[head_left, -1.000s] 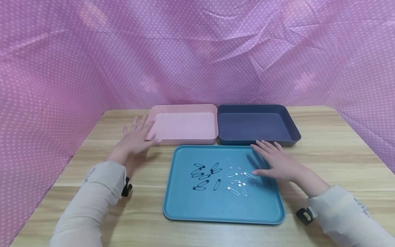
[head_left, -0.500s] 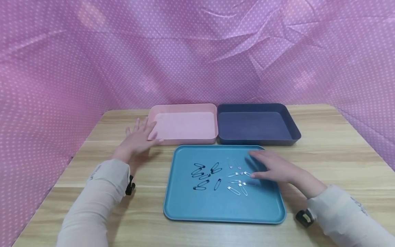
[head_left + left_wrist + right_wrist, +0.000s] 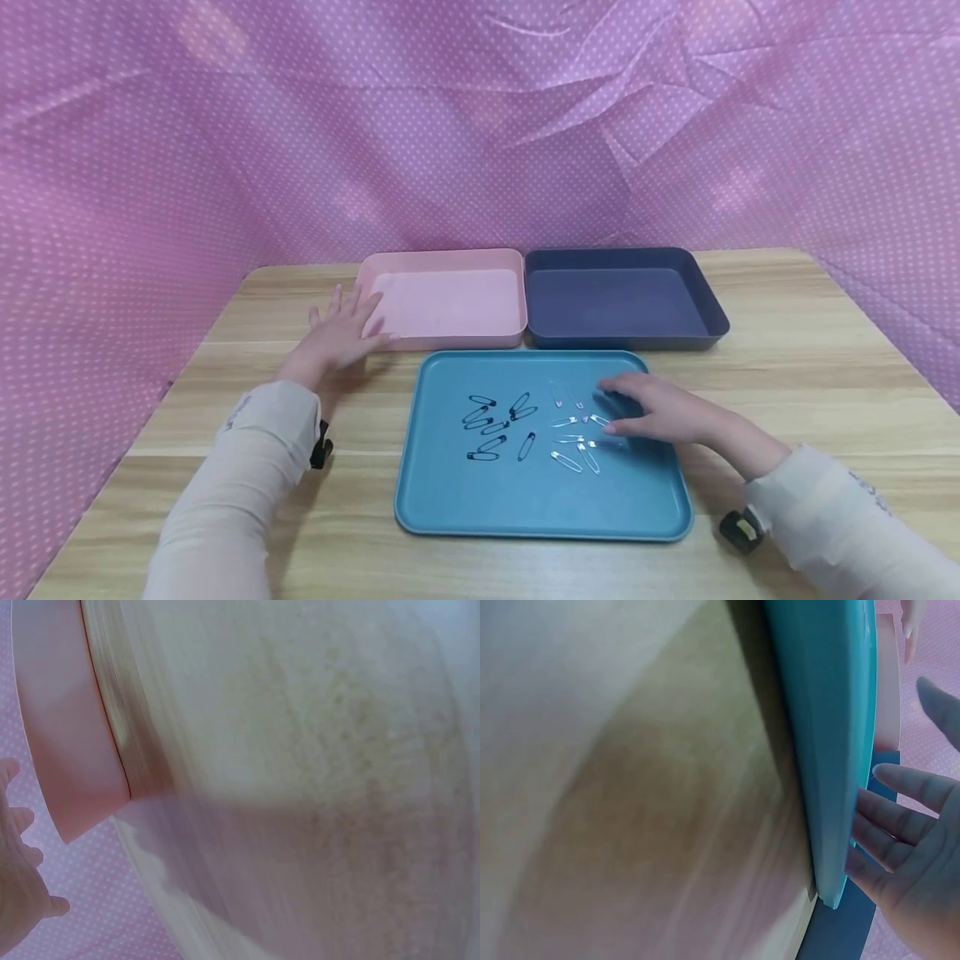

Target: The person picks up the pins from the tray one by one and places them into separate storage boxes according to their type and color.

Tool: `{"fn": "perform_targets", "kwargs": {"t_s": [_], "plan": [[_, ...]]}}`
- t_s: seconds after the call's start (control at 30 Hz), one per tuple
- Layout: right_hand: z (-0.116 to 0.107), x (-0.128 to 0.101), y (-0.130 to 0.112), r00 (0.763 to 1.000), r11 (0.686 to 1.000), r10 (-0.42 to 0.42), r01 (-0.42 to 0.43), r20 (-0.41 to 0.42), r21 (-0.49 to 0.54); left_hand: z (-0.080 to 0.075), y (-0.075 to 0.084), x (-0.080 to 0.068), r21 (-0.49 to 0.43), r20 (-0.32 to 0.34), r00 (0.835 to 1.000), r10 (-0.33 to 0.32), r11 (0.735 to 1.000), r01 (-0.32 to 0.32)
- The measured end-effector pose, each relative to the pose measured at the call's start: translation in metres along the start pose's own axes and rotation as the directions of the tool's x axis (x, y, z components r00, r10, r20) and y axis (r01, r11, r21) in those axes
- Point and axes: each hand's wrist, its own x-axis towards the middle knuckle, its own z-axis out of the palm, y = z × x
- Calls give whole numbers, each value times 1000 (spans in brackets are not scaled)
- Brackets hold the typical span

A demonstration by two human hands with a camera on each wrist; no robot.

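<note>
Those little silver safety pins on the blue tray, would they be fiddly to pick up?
Probably. The silver safety pins look thin and lie flat on the blue tray, so fingertips would likely need to pinch or slide them. They seem very light and stiff. Several overlap near the right hand, so one may drag another along.

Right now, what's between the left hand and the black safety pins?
Head view: bare wooden tabletop, then the teal tray's left rim, separate the left hand from the black safety pins.
</note>
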Motion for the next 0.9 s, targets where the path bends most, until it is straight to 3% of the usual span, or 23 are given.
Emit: {"fn": "perform_targets", "kwargs": {"t_s": [0.33, 0.57, 0.9], "plan": [[-3, -1, -4, 999, 1000, 6, -6, 43, -19, -1, 0, 4, -12, 15, 1000, -2, 1000, 2], [0, -1, -6, 995, 997, 75, -75, 64, 4, 2, 0, 6, -24, 21, 1000, -3, 1000, 3], [2, 3, -15, 994, 994, 103, -101, 42, -31, 7, -7, 8, -14, 7, 1000, -8, 1000, 8]]}}
